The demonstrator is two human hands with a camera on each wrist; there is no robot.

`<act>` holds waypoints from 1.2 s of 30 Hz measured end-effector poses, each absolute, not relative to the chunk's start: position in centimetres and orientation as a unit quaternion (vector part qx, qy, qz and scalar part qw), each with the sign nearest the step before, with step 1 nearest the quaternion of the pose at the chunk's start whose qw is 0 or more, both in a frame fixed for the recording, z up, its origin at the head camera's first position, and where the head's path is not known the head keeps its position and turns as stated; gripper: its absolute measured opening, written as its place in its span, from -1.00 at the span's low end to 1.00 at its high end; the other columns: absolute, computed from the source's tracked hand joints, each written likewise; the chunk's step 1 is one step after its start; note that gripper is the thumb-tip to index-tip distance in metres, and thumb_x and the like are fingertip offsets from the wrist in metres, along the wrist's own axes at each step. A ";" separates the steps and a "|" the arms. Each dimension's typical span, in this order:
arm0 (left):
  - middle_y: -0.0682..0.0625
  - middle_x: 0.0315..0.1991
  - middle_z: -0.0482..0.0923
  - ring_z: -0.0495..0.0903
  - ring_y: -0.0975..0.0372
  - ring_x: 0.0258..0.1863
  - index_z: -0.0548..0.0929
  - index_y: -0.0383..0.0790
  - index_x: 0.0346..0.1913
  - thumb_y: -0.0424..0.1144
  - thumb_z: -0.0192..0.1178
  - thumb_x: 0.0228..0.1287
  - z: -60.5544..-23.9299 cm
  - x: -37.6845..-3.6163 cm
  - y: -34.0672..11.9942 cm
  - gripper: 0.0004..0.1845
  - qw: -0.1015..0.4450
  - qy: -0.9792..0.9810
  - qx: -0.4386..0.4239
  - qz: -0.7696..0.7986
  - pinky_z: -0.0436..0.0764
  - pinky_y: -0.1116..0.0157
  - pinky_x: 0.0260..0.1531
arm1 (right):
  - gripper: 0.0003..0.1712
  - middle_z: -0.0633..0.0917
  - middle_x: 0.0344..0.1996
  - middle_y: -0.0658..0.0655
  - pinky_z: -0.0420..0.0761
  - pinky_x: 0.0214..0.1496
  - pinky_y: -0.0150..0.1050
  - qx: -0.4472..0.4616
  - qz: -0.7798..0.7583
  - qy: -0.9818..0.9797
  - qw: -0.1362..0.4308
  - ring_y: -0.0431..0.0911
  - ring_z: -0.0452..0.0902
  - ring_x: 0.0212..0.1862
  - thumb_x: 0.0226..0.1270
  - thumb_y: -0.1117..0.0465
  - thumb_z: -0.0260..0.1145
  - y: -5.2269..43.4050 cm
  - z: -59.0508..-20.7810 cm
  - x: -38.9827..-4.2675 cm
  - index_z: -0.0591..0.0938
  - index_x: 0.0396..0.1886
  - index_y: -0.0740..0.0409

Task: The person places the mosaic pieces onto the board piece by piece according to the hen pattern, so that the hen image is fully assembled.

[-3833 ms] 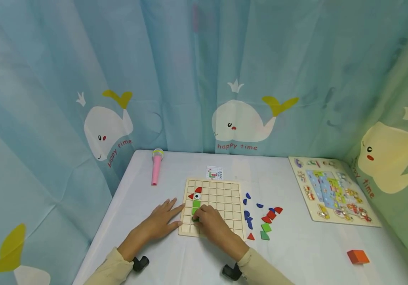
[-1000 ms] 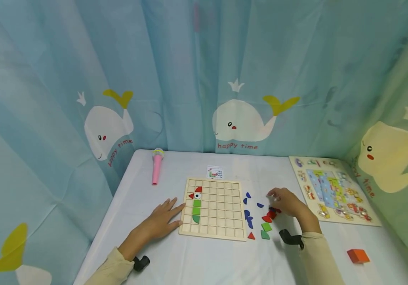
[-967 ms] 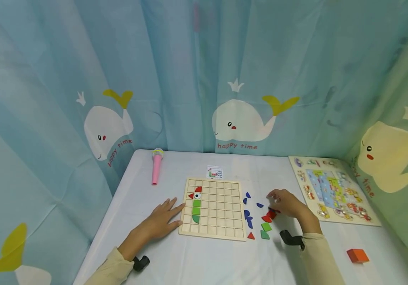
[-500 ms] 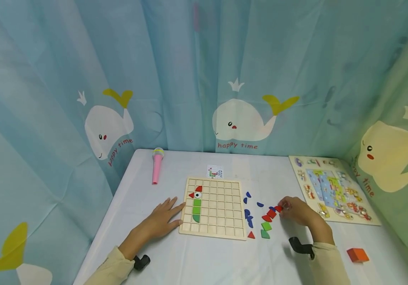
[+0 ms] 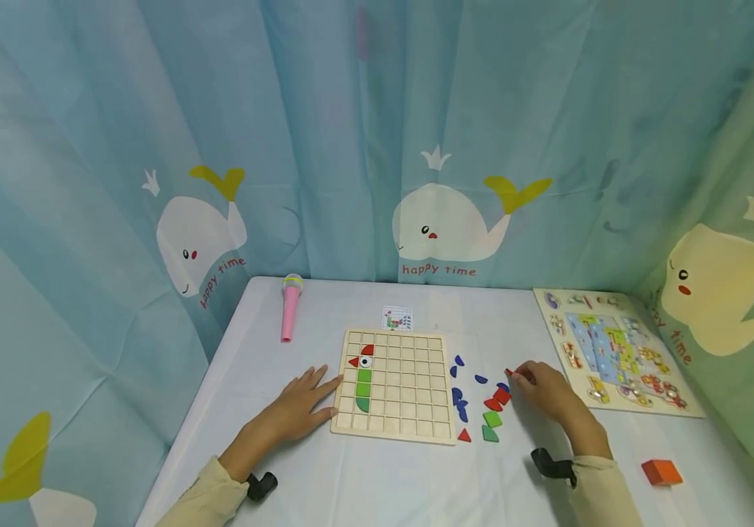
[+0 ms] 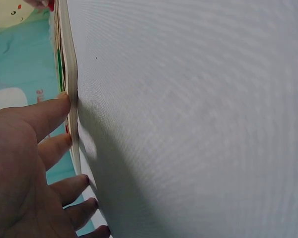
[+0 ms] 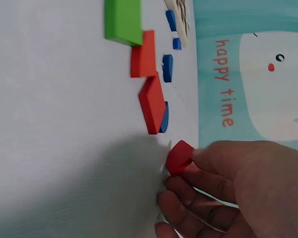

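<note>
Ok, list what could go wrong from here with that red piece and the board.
1. The right hand pinches the red piece only at its fingertips; it may slip and fall among the loose pieces.
2. The left hand merely rests flat against the grid board's edge, so pressing a piece in could shift the board.
3. The placed green pieces sit loose and might be knocked.

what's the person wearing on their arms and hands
Both arms are in long pale cream sleeves that end at the wrists. A small black device, seemingly the wrist camera mount, sits at each cuff: one by the left sleeve and one by the right sleeve. The left hand and right hand are bare: no gloves, rings or watch show.
</note>
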State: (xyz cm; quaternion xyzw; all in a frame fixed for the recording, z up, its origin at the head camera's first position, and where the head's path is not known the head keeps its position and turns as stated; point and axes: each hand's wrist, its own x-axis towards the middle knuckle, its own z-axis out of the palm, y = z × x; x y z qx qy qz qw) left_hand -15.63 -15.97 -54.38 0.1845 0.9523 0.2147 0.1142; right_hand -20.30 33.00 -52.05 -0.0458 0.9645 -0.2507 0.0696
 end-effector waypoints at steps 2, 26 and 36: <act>-0.18 0.67 0.14 0.04 -0.18 0.68 0.34 0.07 0.63 0.08 0.17 0.58 -54.5 -15.7 -16.0 -0.34 0.115 0.953 0.184 0.212 0.11 -0.24 0.59 | -0.71 0.69 -0.23 0.24 0.63 -0.06 0.07 -0.049 -0.246 0.966 0.062 0.05 0.55 -0.18 0.60 0.25 0.18 33.2 -51.9 -20.7 0.66 -0.02 0.44; -0.22 0.67 0.14 0.05 -0.22 0.66 0.34 0.01 0.63 0.05 0.18 0.59 -54.3 -15.6 -16.1 -0.34 0.112 0.948 0.194 0.226 0.12 -0.29 0.57 | -0.77 0.61 -0.17 0.30 0.64 -0.02 0.07 -0.055 -0.270 0.961 0.040 0.09 0.55 -0.15 0.43 0.35 0.39 31.9 -53.0 -21.6 0.65 -0.02 0.41; -0.24 0.66 0.15 0.05 -0.22 0.66 0.35 0.00 0.63 0.03 0.19 0.59 -53.8 -15.4 -16.0 -0.35 0.113 0.948 0.192 0.228 0.12 -0.28 0.57 | -0.67 0.62 -0.12 0.32 0.74 -0.07 0.01 -0.042 -0.267 0.963 0.021 0.10 0.60 -0.12 0.45 0.26 0.43 27.2 -52.6 -21.4 0.65 0.03 0.42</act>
